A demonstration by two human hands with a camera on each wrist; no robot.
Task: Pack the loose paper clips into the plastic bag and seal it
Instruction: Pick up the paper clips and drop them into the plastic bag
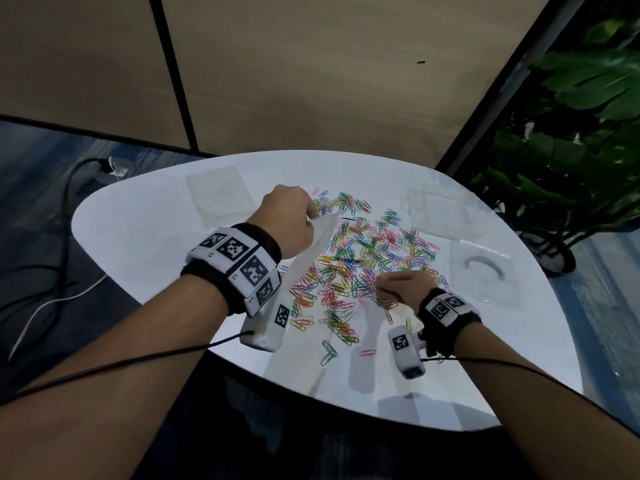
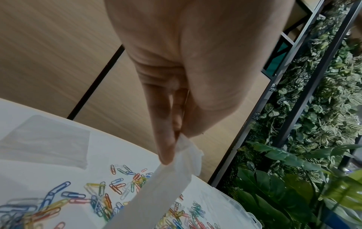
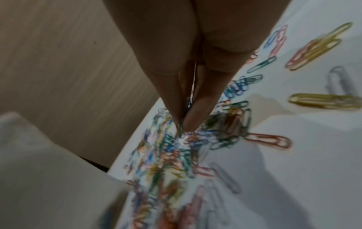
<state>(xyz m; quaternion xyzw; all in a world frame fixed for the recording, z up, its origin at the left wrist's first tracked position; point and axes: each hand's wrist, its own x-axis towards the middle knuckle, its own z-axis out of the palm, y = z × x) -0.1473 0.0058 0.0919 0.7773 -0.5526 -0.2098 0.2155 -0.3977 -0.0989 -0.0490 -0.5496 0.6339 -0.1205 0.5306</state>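
Many coloured paper clips [image 1: 360, 258] lie scattered over the white table [image 1: 145, 244]. My left hand [image 1: 289, 220] is raised above the heap's left side and pinches the top edge of a clear plastic bag [image 1: 311, 247], which hangs down toward the table. The left wrist view shows the fingers [image 2: 166, 139] pinching the bag [image 2: 156, 193] at its corner. My right hand [image 1: 401, 289] is low over the near side of the heap. In the right wrist view its fingertips [image 3: 192, 117] pinch a green paper clip [image 3: 181, 129] just above the pile [image 3: 168, 155].
A stack of spare clear bags [image 1: 220, 194] lies at the table's far left. A clear plastic box [image 1: 485, 268] sits at the right, with another clear piece [image 1: 433, 209] behind it. Leafy plants [image 1: 571, 133] stand right of the table; cables [image 1: 52, 271] run on the floor at left.
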